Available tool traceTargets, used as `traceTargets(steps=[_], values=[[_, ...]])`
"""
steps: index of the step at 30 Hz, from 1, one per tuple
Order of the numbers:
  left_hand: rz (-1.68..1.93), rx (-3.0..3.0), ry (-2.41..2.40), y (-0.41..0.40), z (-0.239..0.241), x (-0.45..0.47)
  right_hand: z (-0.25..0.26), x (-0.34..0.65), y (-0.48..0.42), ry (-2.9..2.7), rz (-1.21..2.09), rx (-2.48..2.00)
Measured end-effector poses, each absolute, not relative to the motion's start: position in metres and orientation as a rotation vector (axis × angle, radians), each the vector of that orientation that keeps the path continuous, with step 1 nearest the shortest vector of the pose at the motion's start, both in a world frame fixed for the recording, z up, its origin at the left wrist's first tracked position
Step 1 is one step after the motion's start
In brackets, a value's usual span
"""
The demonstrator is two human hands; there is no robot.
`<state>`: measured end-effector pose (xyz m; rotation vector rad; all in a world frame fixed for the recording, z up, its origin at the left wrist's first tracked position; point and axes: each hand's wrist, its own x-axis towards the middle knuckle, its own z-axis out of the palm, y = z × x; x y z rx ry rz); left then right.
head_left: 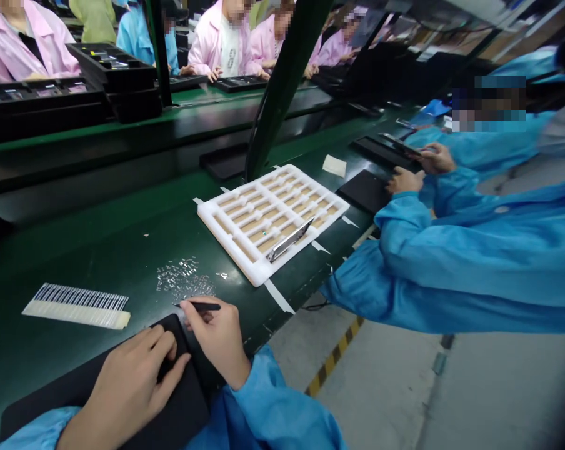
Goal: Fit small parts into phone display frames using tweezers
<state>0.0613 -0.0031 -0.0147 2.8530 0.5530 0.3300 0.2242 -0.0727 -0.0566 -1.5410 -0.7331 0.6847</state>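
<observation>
My right hand (220, 337) pinches black tweezers (206, 307), their tip pointing left at the near edge of a scattered pile of tiny shiny metal pieces (182, 278). Whether the tip grips a piece is too small to tell. Nearer to me, my left hand (127, 378) rests on a flat black tray (43, 400), fingers bent and thumb apart, with nothing visible in it. Left of the pile lies a pale sheet with a row of narrow silvery strips (76, 305). Beyond my right hand, a thin phone-like part (289, 240) leans on edge in a white slotted frame (230, 249).
White tape tabs (279, 296) surround the frame on the green bench (99, 231). A slanted green post (282, 81) rises behind it. To the right, a co-worker in a blue sleeve (432, 262) handles a flat device above black trays (367, 190). Stacked black trays (118, 75) stand across the bench.
</observation>
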Motion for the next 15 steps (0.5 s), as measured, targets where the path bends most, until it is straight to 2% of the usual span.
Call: traceTargets(steps=[9, 15], values=[[0.277, 2.787, 0.581, 0.000, -0.014, 0.063, -0.049, 0.234, -0.076, -0.509, 0.903, -1.290], [0.104, 2.627, 0.579, 0.009, 0.007, 0.052, -0.054, 0.262, -0.095, -0.490, 0.849, -1.310]])
